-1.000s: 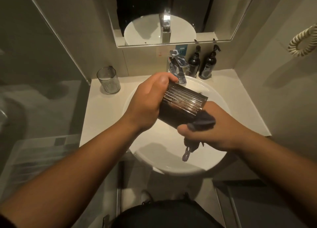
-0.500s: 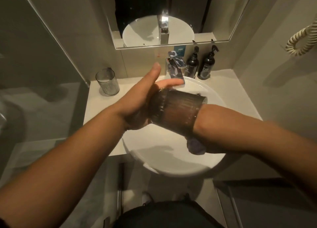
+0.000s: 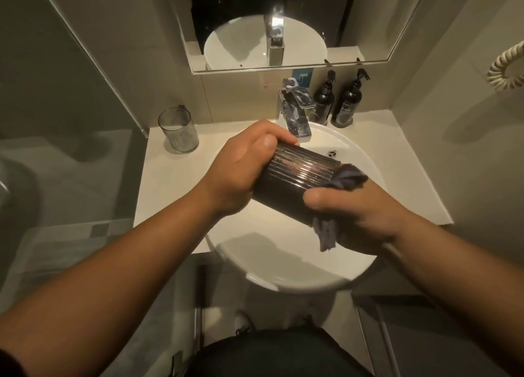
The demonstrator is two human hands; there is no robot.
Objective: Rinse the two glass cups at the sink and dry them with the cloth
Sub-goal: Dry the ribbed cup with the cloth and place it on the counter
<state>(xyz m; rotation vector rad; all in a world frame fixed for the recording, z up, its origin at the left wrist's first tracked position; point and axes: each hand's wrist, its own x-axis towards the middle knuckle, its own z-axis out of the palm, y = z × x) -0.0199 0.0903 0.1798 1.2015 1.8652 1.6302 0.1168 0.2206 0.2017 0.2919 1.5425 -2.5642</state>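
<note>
Nearest to the camera, two bare forearms reach forward over the white sink (image 3: 297, 284). The right hand (image 3: 360, 215) grips a dark grey cloth (image 3: 347, 179); its thumb lies on the side of the ribbed glass cup (image 3: 297, 181), and one part of the cloth goes into the mouth of the cup while a loose end hangs down below the hand. The left hand (image 3: 241, 169) is closed around the base end of this cup, the fingers curled over it. The cup is held on its side, above the basin, with the mouth pointing to the right. Behind the hands stands the chrome faucet (image 3: 296, 113) at the back rim of the sink. Farther left, the second glass cup (image 3: 178, 130) stands upright on the pale surface (image 3: 170, 183), well apart from the hands. Two dark pump bottles (image 3: 337, 101) stand near the wall, just right of the faucet, under the mirror (image 3: 283, 22).
</note>
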